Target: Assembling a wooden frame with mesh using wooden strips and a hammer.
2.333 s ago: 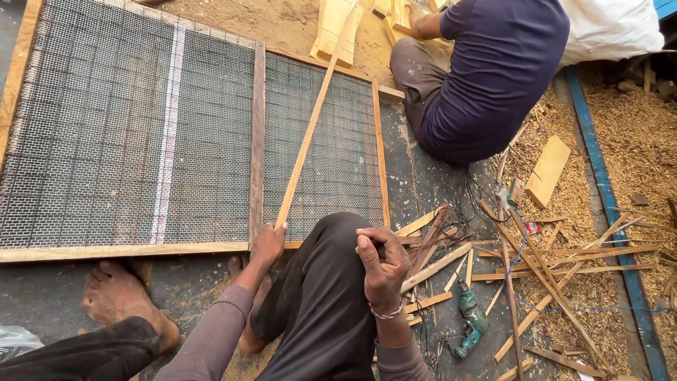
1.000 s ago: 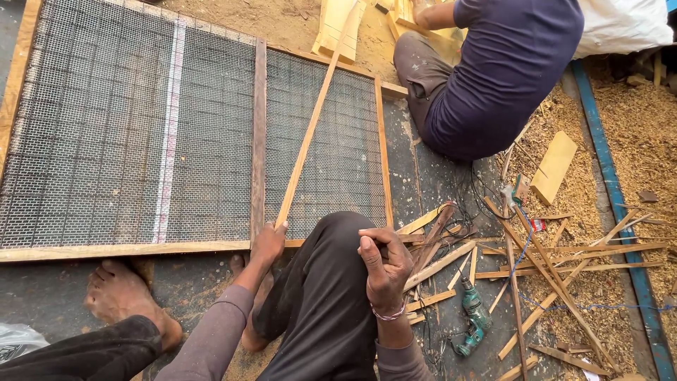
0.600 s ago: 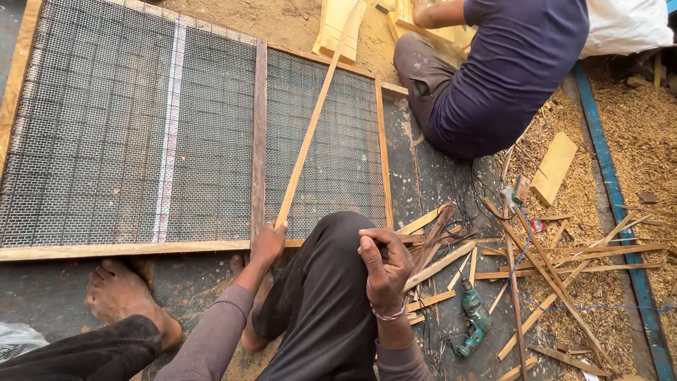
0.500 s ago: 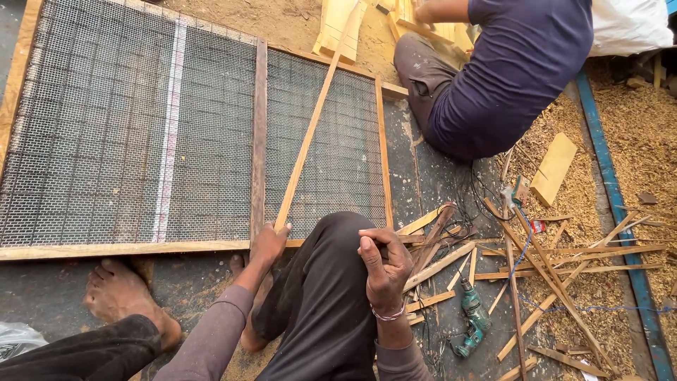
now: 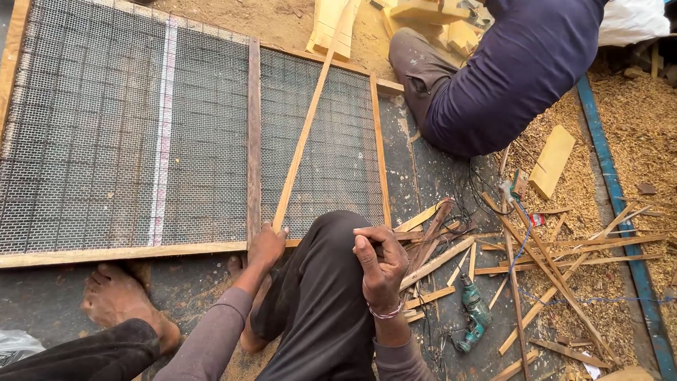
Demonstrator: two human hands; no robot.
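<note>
Barely anything has shifted over the last couple of seconds: the long wooden strip point(image 5: 305, 134) lies at the same slant across the right panel of the wire-mesh frame point(image 5: 127, 141), its near end at the frame's bottom rail, its far end running up toward the pale wood blocks point(image 5: 331, 28). So the strip is being held in position rather than moved. The left hand point(image 5: 266, 245) stays closed around the strip's near end, fingers curled over it and pressing it to the rail. The right hand point(image 5: 381, 264) rests on the raised knee, fingers bent inward; whether it pinches something small I cannot tell. Beside it lie loose wood slats point(image 5: 437, 261) and a green power drill point(image 5: 474, 319); a co-worker point(image 5: 508, 77) in dark blue crouches beyond.
</note>
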